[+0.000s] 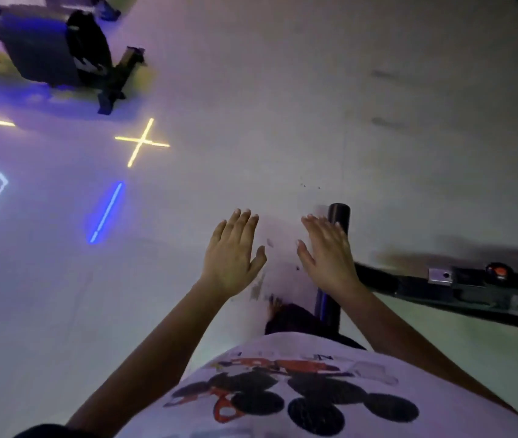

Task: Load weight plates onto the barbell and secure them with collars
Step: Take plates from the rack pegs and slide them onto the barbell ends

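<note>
My left hand (pixel 234 254) and my right hand (pixel 325 251) are stretched out in front of me, palms down, fingers straight and apart, holding nothing. A dark round bar (pixel 339 214) runs under my right hand, its end poking out past the fingertips and a lower stretch (pixel 325 306) showing below the wrist. I cannot tell whether the hand touches it. No weight plates or collars are in view.
A black metal frame (pixel 472 289) with a silver block and a red knob runs off to the right. A dark machine on a base (pixel 62 55) stands at the far left. Coloured light reflections (pixel 141 142) lie on the pale glossy floor.
</note>
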Motion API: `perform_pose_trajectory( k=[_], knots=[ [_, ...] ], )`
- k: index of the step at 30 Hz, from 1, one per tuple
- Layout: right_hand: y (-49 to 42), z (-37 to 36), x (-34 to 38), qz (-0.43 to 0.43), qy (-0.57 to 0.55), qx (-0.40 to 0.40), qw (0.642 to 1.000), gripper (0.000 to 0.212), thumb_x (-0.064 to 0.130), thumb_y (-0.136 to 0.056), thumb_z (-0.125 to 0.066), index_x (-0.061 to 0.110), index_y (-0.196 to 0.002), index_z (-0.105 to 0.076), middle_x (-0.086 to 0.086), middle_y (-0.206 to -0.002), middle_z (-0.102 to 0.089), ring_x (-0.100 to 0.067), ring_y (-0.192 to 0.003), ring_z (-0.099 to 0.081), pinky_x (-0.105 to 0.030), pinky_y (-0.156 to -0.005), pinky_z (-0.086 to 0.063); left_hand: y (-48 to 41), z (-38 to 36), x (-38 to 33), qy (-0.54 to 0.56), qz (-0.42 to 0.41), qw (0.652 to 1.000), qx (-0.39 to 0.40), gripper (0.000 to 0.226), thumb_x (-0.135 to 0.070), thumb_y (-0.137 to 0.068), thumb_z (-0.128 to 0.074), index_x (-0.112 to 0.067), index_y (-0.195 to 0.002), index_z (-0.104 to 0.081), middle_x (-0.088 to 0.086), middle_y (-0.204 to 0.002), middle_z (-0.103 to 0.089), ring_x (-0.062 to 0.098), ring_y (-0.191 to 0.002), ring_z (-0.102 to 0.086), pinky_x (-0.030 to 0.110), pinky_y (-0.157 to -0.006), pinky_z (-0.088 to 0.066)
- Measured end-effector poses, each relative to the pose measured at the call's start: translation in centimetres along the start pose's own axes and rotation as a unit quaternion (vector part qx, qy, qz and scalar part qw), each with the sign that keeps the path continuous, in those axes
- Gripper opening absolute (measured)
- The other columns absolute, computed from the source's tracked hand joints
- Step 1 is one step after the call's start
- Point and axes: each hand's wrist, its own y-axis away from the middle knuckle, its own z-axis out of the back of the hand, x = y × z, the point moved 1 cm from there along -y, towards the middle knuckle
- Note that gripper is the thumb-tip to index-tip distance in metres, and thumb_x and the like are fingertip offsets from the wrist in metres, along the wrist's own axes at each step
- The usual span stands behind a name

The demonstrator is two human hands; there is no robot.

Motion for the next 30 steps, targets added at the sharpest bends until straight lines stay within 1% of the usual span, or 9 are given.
perform_pose_trajectory(
  k=[3,6,11,13,16,18,23,28,30],
  knots=[
    [-6.3,0.4,-2.4,-0.038,0.000,-0.026,0.999,0.056,0.036,-0.090,-0.029,0.010,-0.139,-0.035,-0.010,-0.147,-0.036,-0.024,-0.139,-0.024,-0.040,-0.114,-0.006,-8.4,-1.1,1.4,-0.004,-0.046,0.999,0.005,0.059,-0.039,-0.088,-0.032,-0.002,-0.133,-0.040,0.019,-0.138,-0.045,0.033,-0.131,-0.038,0.046,-0.107,-0.027],
    [-12.8,1.7,-5.6,-0.057,0.010,-0.074,0.996,0.054,0.036,-0.090,-0.029,0.007,-0.135,-0.041,-0.012,-0.142,-0.043,-0.027,-0.135,-0.032,-0.039,-0.112,-0.009,-17.4,-1.5,1.5,-0.003,-0.089,0.996,0.007,0.060,-0.039,-0.087,-0.034,-0.003,-0.134,-0.039,0.018,-0.139,-0.044,0.032,-0.132,-0.036,0.044,-0.108,-0.023],
    [-23.5,5.8,-11.2,-0.090,0.042,-0.106,0.989,0.049,0.031,-0.090,-0.035,0.005,-0.130,-0.047,-0.014,-0.133,-0.052,-0.031,-0.129,-0.042,-0.044,-0.109,-0.017,-31.9,-0.3,0.1,-0.003,-0.170,0.985,0.014,0.055,-0.034,-0.087,-0.039,0.001,-0.129,-0.045,0.021,-0.133,-0.049,0.035,-0.127,-0.042,0.049,-0.103,-0.034],
    [-27.4,7.6,-13.4,-0.103,0.042,-0.120,0.987,0.048,0.031,-0.090,-0.037,0.004,-0.128,-0.049,-0.015,-0.132,-0.054,-0.031,-0.127,-0.043,-0.045,-0.108,-0.020,-37.5,0.2,-0.6,0.001,-0.181,0.983,0.016,0.055,-0.033,-0.087,-0.039,0.001,-0.128,-0.046,0.021,-0.133,-0.050,0.035,-0.127,-0.043,0.050,-0.101,-0.036],
    [-32.5,9.8,-16.5,-0.133,0.039,-0.126,0.982,0.048,0.031,-0.090,-0.037,0.004,-0.127,-0.050,-0.016,-0.130,-0.055,-0.033,-0.126,-0.045,-0.047,-0.107,-0.023,-44.8,0.2,-1.9,0.010,-0.194,0.981,0.025,0.056,-0.035,-0.087,-0.037,0.001,-0.130,-0.044,0.021,-0.134,-0.049,0.036,-0.127,-0.042,0.049,-0.103,-0.033],
    [-35.8,11.1,-18.6,-0.150,0.049,-0.135,0.978,0.048,0.031,-0.090,-0.036,0.004,-0.127,-0.050,-0.016,-0.130,-0.055,-0.034,-0.125,-0.046,-0.048,-0.107,-0.024,-49.7,-0.3,-2.8,0.007,-0.220,0.975,0.035,0.056,-0.035,-0.087,-0.036,0.001,-0.130,-0.043,0.021,-0.134,-0.049,0.036,-0.127,-0.043,0.048,-0.104,-0.031],
    [-44.6,14.2,-25.1,-0.202,0.064,-0.151,0.966,0.050,0.034,-0.090,-0.034,0.004,-0.128,-0.049,-0.015,-0.132,-0.053,-0.033,-0.127,-0.044,-0.046,-0.108,-0.023,-63.1,-2.1,-5.7,0.015,-0.268,0.962,0.044,0.057,-0.035,-0.086,-0.037,0.000,-0.130,-0.044,0.022,-0.134,-0.049,0.036,-0.127,-0.042,0.049,-0.103,-0.032],
    [-53.5,18.5,-32.3,-0.268,0.076,-0.158,0.947,0.053,0.038,-0.091,-0.030,0.006,-0.129,-0.048,-0.015,-0.133,-0.052,-0.033,-0.127,-0.044,-0.046,-0.107,-0.019,-77.4,-2.7,-9.5,0.036,-0.308,0.949,0.056,0.059,-0.039,-0.087,-0.035,-0.001,-0.132,-0.041,0.020,-0.136,-0.047,0.035,-0.129,-0.041,0.046,-0.105,-0.026],
    [-56.6,20.6,-35.3,-0.293,0.086,-0.170,0.937,0.052,0.038,-0.091,-0.031,0.006,-0.128,-0.048,-0.016,-0.132,-0.053,-0.033,-0.126,-0.045,-0.046,-0.106,-0.019,-82.9,-2.8,-11.5,0.043,-0.328,0.941,0.064,0.059,-0.039,-0.086,-0.036,-0.002,-0.131,-0.042,0.020,-0.135,-0.048,0.035,-0.128,-0.041,0.048,-0.105,-0.028]
  ],
)
